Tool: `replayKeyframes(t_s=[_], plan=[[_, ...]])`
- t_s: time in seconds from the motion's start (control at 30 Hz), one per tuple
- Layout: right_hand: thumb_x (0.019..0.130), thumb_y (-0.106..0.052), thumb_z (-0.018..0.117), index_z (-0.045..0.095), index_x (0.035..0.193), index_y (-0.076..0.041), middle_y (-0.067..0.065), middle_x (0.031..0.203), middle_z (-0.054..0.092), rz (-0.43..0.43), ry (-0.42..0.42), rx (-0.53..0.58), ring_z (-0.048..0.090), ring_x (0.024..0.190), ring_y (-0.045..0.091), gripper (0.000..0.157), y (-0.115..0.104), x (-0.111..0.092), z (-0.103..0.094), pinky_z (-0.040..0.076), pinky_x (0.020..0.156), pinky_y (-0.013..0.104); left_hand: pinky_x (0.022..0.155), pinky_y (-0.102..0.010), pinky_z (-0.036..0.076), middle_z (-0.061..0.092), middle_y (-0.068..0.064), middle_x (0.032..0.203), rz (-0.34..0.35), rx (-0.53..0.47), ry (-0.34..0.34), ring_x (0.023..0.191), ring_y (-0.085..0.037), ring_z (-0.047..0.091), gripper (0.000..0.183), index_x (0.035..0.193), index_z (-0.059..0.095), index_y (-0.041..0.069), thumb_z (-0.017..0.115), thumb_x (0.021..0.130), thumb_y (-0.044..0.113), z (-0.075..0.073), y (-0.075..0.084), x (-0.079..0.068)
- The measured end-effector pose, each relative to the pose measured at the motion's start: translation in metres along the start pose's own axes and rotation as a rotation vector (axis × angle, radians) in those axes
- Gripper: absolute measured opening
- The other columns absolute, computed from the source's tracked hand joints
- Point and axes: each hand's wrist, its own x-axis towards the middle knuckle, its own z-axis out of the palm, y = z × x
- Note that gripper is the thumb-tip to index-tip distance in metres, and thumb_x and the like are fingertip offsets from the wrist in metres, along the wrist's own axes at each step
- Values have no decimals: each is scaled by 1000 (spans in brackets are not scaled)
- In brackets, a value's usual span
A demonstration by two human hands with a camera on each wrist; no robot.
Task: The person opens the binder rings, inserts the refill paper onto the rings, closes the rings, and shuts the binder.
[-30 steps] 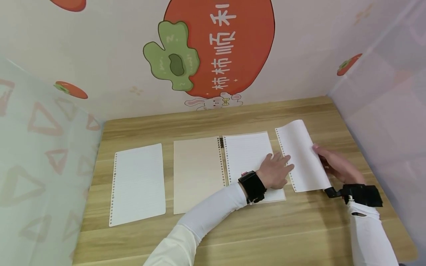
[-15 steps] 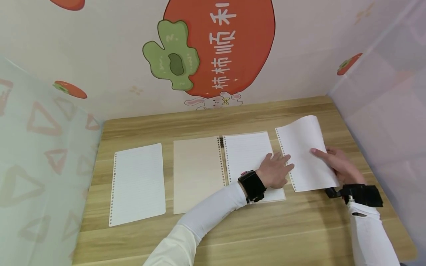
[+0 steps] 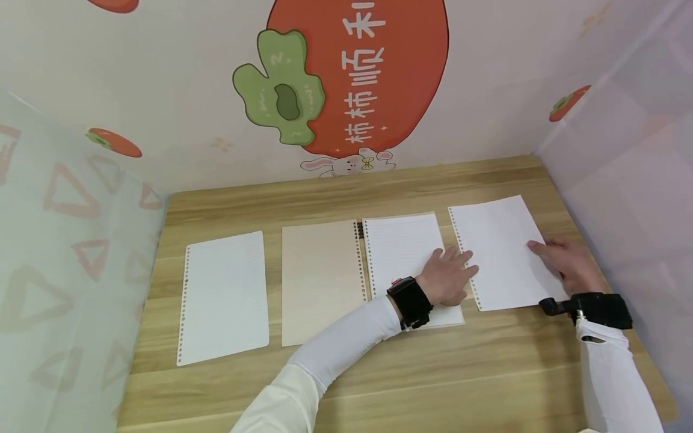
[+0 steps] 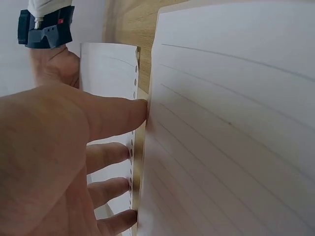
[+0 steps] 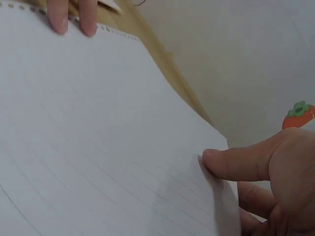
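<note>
A white lined loose-leaf sheet [image 3: 498,258] lies at the right of the table, its punched holes along the left edge. My right hand [image 3: 571,261] pinches its right edge, thumb [image 5: 231,164] on top and the other fingers underneath. In the right wrist view the sheet bends slightly upward at that edge. My left hand [image 3: 446,276] rests with spread, mostly straight fingers across the gap, fingertips on the sheet's punched edge. Its palm side lies over the right page of an open ring notebook [image 3: 403,240], as the left wrist view also shows from close up.
The notebook's beige cover [image 3: 319,270] lies open to the left, black rings [image 3: 360,230] showing at the top of the spine. Another loose lined sheet [image 3: 224,300] lies further left on the wooden table [image 3: 433,373]. Patterned walls [image 3: 189,120] enclose the back and sides.
My right hand has moved to the right, drawing the sheet's curled-over right side out until it lies nearly flat. The left hand has stayed in place.
</note>
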Motion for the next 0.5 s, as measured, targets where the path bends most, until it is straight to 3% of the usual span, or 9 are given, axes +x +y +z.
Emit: replayKeyframes(t_s=[0.07, 0.1, 0.17, 0.23, 0.3, 0.37, 0.5], plan=[[94, -58, 62, 36, 156, 6, 20, 115, 63, -12, 24, -5, 57, 92, 28, 94, 6, 1, -1, 47, 76, 36, 119, -41, 29, 22, 7, 171, 6, -11, -6, 156, -22, 23, 63, 160, 37, 38, 54, 101, 52, 0, 0, 0], [93, -56, 65, 45, 151, 2, 9, 94, 63, -22, 33, -6, 54, 77, 21, 84, 8, 1, -2, 45, 67, 32, 120, -41, 28, 22, 7, 171, 9, -23, -9, 156, -22, 22, 63, 160, 37, 38, 54, 101, 52, 1, -1, 1], [92, -52, 70, 64, 132, -15, -10, 68, 46, -37, 50, 11, 42, 57, 10, 54, 12, 1, -4, 39, 54, 29, 121, -41, 27, 22, 6, 172, 20, -50, -3, 157, -22, 22, 62, 160, 38, 37, 53, 101, 51, 1, -2, 1], [91, -48, 74, 71, 109, -29, -14, 59, 41, -39, 43, 61, 41, 52, 7, 27, 15, 1, -4, 38, 51, 28, 121, -40, 27, 24, 5, 171, 26, -106, 11, 157, -23, 22, 60, 159, 40, 36, 52, 102, 50, 2, -3, 2], [90, -48, 75, 69, 94, -38, -19, 63, 48, -24, 37, 113, 48, 56, 4, 12, 16, 1, -4, 45, 53, 27, 120, -39, 29, 28, 4, 169, 17, -191, 51, 155, -23, 26, 57, 157, 45, 33, 51, 103, 48, 3, -6, 2], [89, -49, 75, 71, 98, -35, -23, 70, 53, -11, 38, 139, 56, 62, 2, 16, 16, 1, -4, 51, 57, 28, 117, -37, 33, 35, 3, 166, -2, -305, 110, 152, -22, 31, 54, 155, 49, 28, 51, 103, 44, 3, -8, 4], [88, -53, 73, 65, 125, -20, -28, 84, 60, 11, 46, 152, 66, 76, 3, 50, 15, 0, -3, 59, 66, 31, 113, -27, 38, 46, 0, 158, -61, -617, 235, 144, -18, 43, 53, 151, 52, 16, 55, 103, 38, 2, -14, 11]])
